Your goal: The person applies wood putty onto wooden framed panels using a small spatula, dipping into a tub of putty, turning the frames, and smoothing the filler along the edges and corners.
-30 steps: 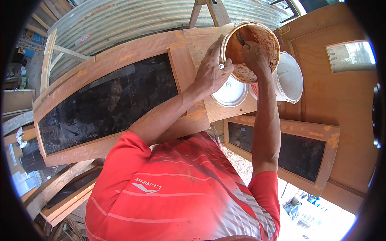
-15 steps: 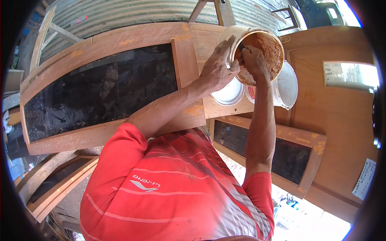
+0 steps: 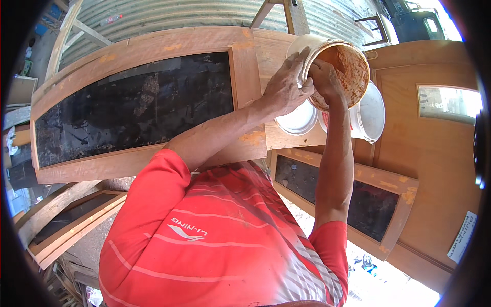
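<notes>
A white bucket [image 3: 310,43] tips its mouth toward me, its inside smeared with reddish-brown paste. My left hand [image 3: 286,88] is closed over the left side of its rim, holding it tilted. Inside the mouth is my right hand [image 3: 327,82], its fingers curled near the left inner wall. Those fingertips, and anything in them, are hidden. Just below the bucket stands a round white container [image 3: 297,118], and to its right another white bucket [image 3: 372,113] shows its open mouth.
A wooden door panel with a dark inset [image 3: 138,102] lies to the left, patched with orange filler. Below right is a second dark-inset panel [image 3: 376,207], beside a large wooden door [image 3: 409,169]. Corrugated metal sheeting [image 3: 199,15] and a wooden trestle leg [image 3: 295,18] are behind.
My right hand has moved deeper into the bucket, and the dark thing seen at its fingers before is now hidden. My left hand keeps its hold. The whole view has shifted slightly.
</notes>
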Motion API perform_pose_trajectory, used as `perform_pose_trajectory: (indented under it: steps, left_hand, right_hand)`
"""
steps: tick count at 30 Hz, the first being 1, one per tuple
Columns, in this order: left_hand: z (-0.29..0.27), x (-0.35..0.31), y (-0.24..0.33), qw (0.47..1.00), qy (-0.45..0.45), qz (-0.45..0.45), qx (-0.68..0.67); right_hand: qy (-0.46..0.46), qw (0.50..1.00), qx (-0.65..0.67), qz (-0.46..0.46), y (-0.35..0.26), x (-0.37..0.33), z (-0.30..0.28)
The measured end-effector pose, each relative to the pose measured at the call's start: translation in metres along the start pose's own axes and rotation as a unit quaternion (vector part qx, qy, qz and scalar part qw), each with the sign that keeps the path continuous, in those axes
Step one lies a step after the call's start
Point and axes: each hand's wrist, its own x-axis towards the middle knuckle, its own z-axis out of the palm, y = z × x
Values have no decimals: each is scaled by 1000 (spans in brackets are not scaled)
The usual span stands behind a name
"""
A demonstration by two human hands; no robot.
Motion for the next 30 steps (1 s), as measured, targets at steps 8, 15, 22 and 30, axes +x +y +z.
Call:
perform_pose_trajectory:
  steps: [8, 15, 22, 30]
  left_hand:
    - [-4, 3, 7, 999, -31, 16, 27]
    - [-8, 14, 6, 994, -67, -90, -4]
    - [-22, 41, 19, 983, -100, -147, -47]
    - [-8, 102, -16, 988, -78, -76, 107]
  right_hand:
    - [21, 999, -3, -25, 45, 9, -4]
    - [31, 994, 64, 79, -22, -40, -50]
    - [114, 989, 99, 14, -24, -80, -67]
    - [195, 920, 339, -8, -11, -135, -38]
